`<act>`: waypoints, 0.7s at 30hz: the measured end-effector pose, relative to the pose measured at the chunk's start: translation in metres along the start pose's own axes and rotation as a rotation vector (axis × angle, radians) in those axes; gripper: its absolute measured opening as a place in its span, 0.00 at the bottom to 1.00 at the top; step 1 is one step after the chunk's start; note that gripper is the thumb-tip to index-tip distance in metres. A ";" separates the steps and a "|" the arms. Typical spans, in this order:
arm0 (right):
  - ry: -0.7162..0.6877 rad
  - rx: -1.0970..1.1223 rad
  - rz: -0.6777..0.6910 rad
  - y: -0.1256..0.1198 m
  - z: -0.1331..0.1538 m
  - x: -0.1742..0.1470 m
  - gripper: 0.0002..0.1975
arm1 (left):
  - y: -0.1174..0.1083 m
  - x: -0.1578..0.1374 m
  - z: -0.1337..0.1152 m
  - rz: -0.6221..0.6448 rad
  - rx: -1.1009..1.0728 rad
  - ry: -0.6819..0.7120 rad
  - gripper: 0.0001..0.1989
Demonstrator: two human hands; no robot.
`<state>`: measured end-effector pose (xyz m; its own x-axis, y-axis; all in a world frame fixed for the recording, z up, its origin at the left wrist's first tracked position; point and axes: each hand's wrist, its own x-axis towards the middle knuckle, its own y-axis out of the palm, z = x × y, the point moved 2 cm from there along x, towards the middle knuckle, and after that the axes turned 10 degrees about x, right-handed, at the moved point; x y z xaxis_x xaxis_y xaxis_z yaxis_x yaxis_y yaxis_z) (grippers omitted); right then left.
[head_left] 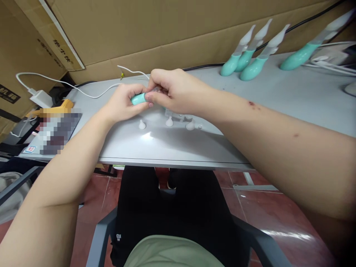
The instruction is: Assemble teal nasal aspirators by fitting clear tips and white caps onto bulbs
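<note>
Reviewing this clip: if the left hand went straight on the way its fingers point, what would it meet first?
Most likely the right hand, whose fingertips are at the far end of the teal bulb in the left hand; any gap is hard to judge.

Three nozzle tips (pixel 169 122) lie in a row on the worktop (pixel 278 96) at the frame's centre, below the left hand (pixel 122 99) and right hand (pixel 174 89). Four bulb aspirators (pixel 253 69) sit upper right, a power adapter (pixel 42 99) far left; cardboard (pixel 178 33) stands behind.
</note>
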<state>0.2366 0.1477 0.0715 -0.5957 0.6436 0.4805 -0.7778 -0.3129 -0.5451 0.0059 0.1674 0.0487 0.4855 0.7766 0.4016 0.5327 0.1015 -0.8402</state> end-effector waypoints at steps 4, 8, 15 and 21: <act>-0.045 -0.036 0.029 0.000 -0.001 -0.002 0.12 | 0.001 -0.001 -0.002 0.000 -0.011 0.029 0.34; -0.061 -0.008 0.004 -0.001 0.002 -0.002 0.11 | 0.001 -0.002 -0.008 -0.028 -0.052 0.000 0.39; -0.117 0.113 -0.043 0.002 -0.001 -0.005 0.10 | 0.003 -0.001 -0.012 -0.071 -0.090 -0.026 0.46; -0.109 0.090 -0.003 0.003 -0.001 -0.007 0.10 | 0.003 -0.001 -0.010 -0.048 -0.094 -0.017 0.43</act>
<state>0.2387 0.1431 0.0663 -0.6075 0.5665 0.5568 -0.7917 -0.3751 -0.4821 0.0138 0.1613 0.0495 0.4461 0.7829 0.4336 0.6180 0.0810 -0.7820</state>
